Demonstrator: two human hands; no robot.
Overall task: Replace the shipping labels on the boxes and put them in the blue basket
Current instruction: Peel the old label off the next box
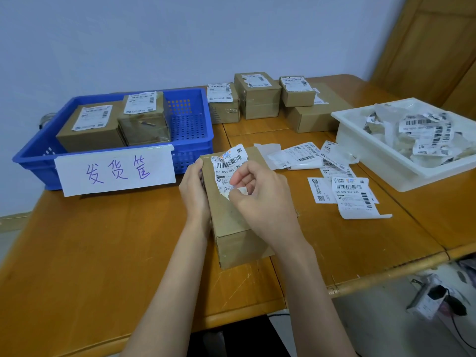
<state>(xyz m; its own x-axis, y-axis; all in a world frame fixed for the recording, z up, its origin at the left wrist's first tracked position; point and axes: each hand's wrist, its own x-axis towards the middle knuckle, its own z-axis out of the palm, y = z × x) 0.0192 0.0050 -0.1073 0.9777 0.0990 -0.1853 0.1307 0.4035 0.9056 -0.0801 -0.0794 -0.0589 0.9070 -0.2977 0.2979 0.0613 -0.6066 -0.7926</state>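
right hand (260, 191) pinches label (228, 167) on box (231, 222).

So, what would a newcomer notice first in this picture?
At the centre, the right hand peels a torn label off a cardboard box that the left hand steadies. On the left, the blue basket holds two boxes; the white tray on the right holds crumpled labels.
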